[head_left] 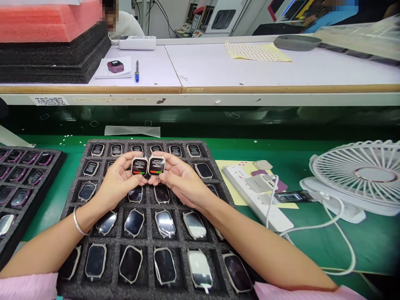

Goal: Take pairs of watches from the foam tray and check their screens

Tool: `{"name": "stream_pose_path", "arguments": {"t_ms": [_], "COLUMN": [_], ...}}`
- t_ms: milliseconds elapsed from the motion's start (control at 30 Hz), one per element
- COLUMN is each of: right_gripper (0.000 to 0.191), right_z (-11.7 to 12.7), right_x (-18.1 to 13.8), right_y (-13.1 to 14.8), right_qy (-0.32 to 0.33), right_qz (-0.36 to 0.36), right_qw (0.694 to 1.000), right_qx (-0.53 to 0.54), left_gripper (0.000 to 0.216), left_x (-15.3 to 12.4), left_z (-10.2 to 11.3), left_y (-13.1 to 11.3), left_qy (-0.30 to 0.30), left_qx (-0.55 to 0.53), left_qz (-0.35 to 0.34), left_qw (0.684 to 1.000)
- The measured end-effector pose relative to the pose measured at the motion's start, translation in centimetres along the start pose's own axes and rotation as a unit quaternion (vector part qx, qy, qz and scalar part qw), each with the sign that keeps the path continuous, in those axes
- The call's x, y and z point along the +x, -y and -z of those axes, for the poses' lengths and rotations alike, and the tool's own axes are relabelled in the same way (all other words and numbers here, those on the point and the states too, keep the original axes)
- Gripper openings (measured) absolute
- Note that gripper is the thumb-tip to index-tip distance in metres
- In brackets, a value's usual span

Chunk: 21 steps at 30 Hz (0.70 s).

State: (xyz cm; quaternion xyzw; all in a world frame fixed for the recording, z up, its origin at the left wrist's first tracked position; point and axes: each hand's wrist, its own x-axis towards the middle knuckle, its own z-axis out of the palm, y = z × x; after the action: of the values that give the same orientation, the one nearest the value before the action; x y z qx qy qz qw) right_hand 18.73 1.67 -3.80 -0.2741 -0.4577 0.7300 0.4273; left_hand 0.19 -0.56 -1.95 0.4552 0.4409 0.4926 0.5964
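Green surface: spreads beneath the fingers and out to both sides. White-topped shelf: raised, beyond the fingers, running across the view.

Dark foam tray: directly under the fingers, on the surface, pocketed in rows. Watches in pockets nearer the body than the fingers mostly show dark or reflective faces; in the row just beyond the fingers, lit text. Second tray: well left of the fingers, purple-cased watches in it. Foam stack: on the shelf, beyond and left of the fingers, pink over black. White fan: well right of the fingers. Power strip: between fan and right fingers.

Left hand: fingers clamped on the left watch, thumb low, another finger along its upper side. Right hand: same grip, fingers clamped on the right watch.

Both held watches: side by side between the two sets of fingers, above the tray; cannot tell if cases touch. Faces toward the wearer, text upright, tops pointing away from the body. Long axes run top to bottom, nearly parallel. Smallest: red-and-green bar low on each face, red left, green right.
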Motion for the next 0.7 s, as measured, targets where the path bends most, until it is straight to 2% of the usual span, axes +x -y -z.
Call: {"name": "stream_pose_path", "arguments": {"t_ms": [200,400,700], "right_gripper": [0.044,0.044,0.037], "right_z": [-0.06,-0.15,-0.19], "right_x": [0.01,0.09,0.24], "right_y": [-0.01,-0.07,0.01], "right_qy": [0.007,-0.012,-0.044], "right_qz": [0.005,0.005,0.002], "right_qw": [1.0,1.0,0.999], "right_qx": [0.003,-0.007,-0.02], "left_gripper": [0.046,0.046,0.043], "left_x": [0.07,0.01,-0.48], "left_z": [-0.04,-0.09,-0.25], "left_y": [0.09,0.11,-0.25], "left_qy": [-0.009,-0.005,-0.011], "left_qx": [0.001,-0.001,-0.009], "left_qz": [-0.005,-0.004,0.038], "left_qw": [1.0,1.0,0.999]}}
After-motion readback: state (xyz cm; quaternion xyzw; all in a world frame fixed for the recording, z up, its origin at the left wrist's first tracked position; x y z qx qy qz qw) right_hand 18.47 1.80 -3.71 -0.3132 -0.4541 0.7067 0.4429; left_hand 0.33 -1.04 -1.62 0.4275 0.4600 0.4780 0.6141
